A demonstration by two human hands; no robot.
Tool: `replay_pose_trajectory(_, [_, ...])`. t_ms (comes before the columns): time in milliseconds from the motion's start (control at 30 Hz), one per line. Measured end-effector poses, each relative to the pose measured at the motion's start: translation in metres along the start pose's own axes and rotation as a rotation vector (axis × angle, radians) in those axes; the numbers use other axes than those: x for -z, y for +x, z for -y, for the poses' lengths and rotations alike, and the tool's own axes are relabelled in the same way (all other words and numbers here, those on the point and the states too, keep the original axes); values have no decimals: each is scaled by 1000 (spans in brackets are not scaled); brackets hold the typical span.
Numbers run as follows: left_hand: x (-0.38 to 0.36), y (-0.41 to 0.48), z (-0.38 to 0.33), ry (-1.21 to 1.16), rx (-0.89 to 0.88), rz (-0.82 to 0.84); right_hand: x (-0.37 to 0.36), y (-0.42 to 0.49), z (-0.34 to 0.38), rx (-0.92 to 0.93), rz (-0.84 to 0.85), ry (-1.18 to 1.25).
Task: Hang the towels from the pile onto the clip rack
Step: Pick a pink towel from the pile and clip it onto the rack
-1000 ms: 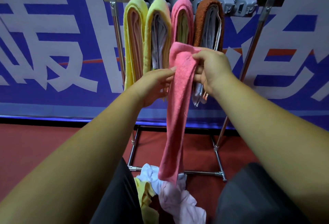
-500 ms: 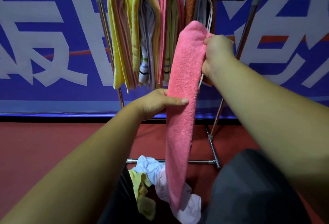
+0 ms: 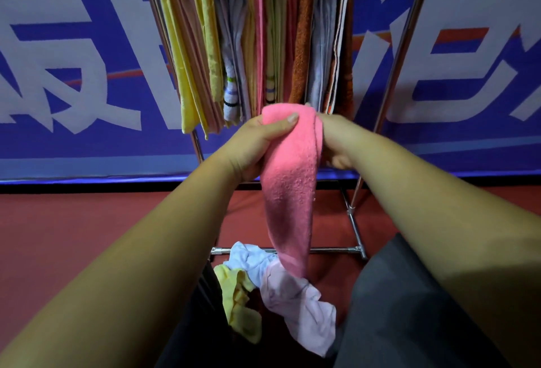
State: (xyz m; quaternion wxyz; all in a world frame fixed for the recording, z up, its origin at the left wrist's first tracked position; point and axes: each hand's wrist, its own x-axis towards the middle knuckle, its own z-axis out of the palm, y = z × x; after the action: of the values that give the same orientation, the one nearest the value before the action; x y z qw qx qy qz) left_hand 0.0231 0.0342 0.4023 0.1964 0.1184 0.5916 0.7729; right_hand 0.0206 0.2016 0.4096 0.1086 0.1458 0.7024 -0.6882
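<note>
The left hand [image 3: 257, 145] pinches the folded top of the pink towel [image 3: 289, 186], thumb on the front. The right hand [image 3: 336, 139] grips the same fold from the other side, just below the 4 hung towels [image 3: 272, 31]. The towel's tail touches the pile [image 3: 292, 288] on the floor [image 3: 87, 236], so lifting may drag a piece up. The clips are out of view. Free room is only at the right, beside the rack pole [image 3: 404, 45].
</note>
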Motion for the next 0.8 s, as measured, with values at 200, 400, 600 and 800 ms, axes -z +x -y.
replay_pose_trajectory(200, [15,10,2,44,52,-110,-15,-6,-49,-37,50,358])
replay_pose_trajectory(400, [40,24,8,90,115,-251,-14,0,-79,45,94,362])
replay_pose_trajectory(600, [46,30,23,216,180,-319,-13,0,-106,50,254,371])
replay_pose_trajectory(800, [57,25,53,494,367,-290,-22,12,-118,51,152,559])
